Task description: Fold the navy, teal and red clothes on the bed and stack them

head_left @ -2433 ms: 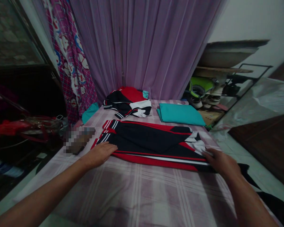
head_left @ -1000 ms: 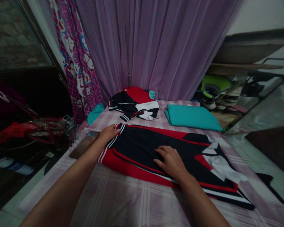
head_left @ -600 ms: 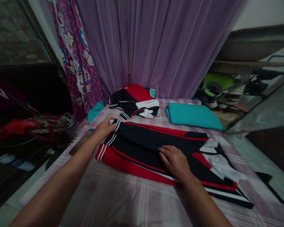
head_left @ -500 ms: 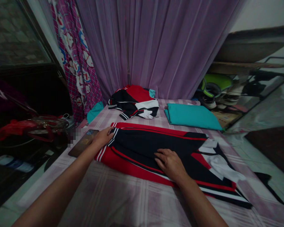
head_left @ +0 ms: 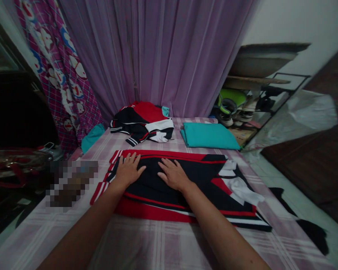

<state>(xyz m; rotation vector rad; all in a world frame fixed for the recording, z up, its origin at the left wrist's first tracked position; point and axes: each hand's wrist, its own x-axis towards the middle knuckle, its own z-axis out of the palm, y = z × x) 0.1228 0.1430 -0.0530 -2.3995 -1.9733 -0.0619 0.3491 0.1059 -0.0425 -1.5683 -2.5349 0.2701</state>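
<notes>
Tracksuit garment (head_left: 202, 178), dark with red and white trim, lies flattened on the checked sheet (head_left: 146, 243), at six o'clock from mid-view. Left hand (head_left: 127, 172) and right hand (head_left: 173, 175) rest palm-down on its dark cloth, fingers spread, grasping nothing. Teal folded cloth (head_left: 211, 135) sits at two o'clock from the right hand; a bunched jacket (head_left: 145, 122), at one o'clock from the left. Pixelation hides any label on the object (head_left: 71, 183) at nine o'clock. Half a second ago, the left hand was gripping the striped edge; now it lies farther in, nearer the right.
</notes>
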